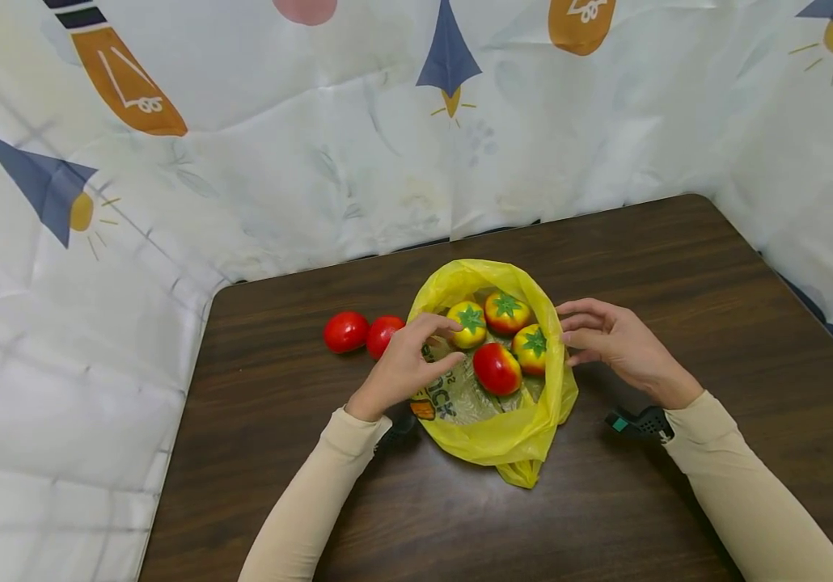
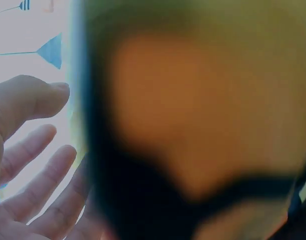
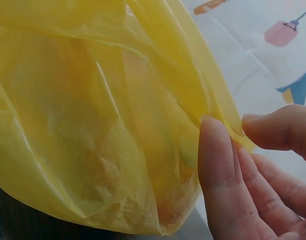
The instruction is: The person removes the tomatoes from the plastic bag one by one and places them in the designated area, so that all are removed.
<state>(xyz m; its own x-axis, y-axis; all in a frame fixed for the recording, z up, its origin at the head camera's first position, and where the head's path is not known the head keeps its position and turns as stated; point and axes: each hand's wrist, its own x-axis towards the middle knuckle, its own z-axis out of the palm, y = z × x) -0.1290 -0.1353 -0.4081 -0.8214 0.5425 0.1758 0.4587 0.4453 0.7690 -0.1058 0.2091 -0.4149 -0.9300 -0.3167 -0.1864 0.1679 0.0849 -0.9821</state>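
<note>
A yellow plastic bag [image 1: 489,444] stands with its mouth spread wide on the table. Inside lie several toy tomatoes [image 1: 497,369], red and yellow, some with green leaf tops showing. My left hand [image 1: 408,360] is over the bag's left rim, thumb and fingers apart with nothing between them. One fingertip overlaps a yellow tomato [image 1: 467,324] in the head view. At the opposite side, my right hand [image 1: 616,343] pinches the bag's rim loosely between thumb and fingers; the right wrist view shows the film [image 3: 118,125] close up. The left wrist view is mostly blocked by a blur.
Two red tomatoes [image 1: 346,332] lie on the dark wooden table [image 1: 264,453] left of the bag, one partly behind my left hand. A white printed curtain [image 1: 278,178] hangs along the table's back and sides.
</note>
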